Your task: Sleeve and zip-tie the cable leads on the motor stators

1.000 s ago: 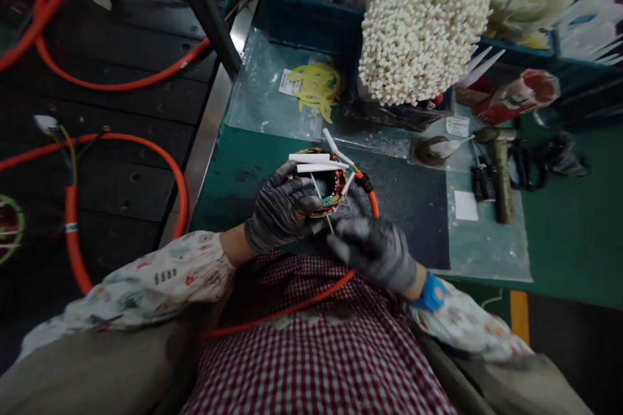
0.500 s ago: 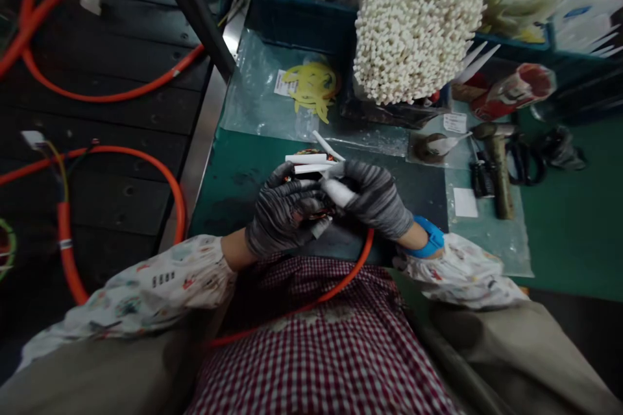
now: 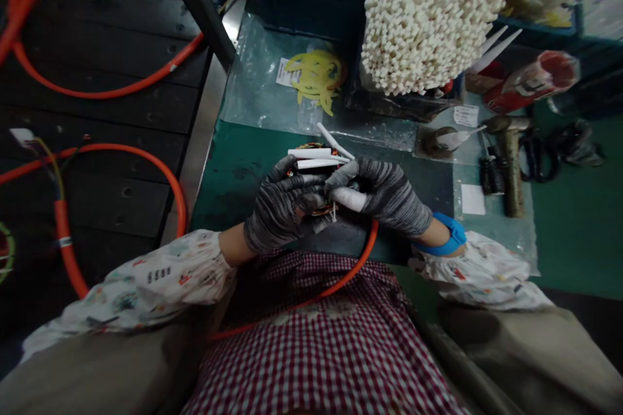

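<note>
Left hand (image 3: 277, 211), right hand (image 3: 392, 198): gloves streaked grey and black; right thumb white.
Tubes (image 3: 311, 154): white.
Wire ring (image 3: 322, 211): copper tones.
Cable (image 3: 368, 246): bright orange.
Sleeves (image 3: 141, 279): white, multicoloured print.
Wristband (image 3: 450, 235): blue.
Apron (image 3: 311, 363): maroon-and-white check.
Table (image 3: 238, 152): green.
Loops (image 3: 318, 78): yellow.
Bundled sticks (image 3: 428, 26): cream.
Can (image 3: 523, 89): red, white markings.
Bin (image 3: 302, 6): dark blue.
Scissors (image 3: 539, 159): black.

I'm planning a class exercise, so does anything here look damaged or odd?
The red can at upper right looks odd: its top seems cut away, leaving a wide mouth. The right hand also has a white covering on one digit, unlike its grey glove.
</note>
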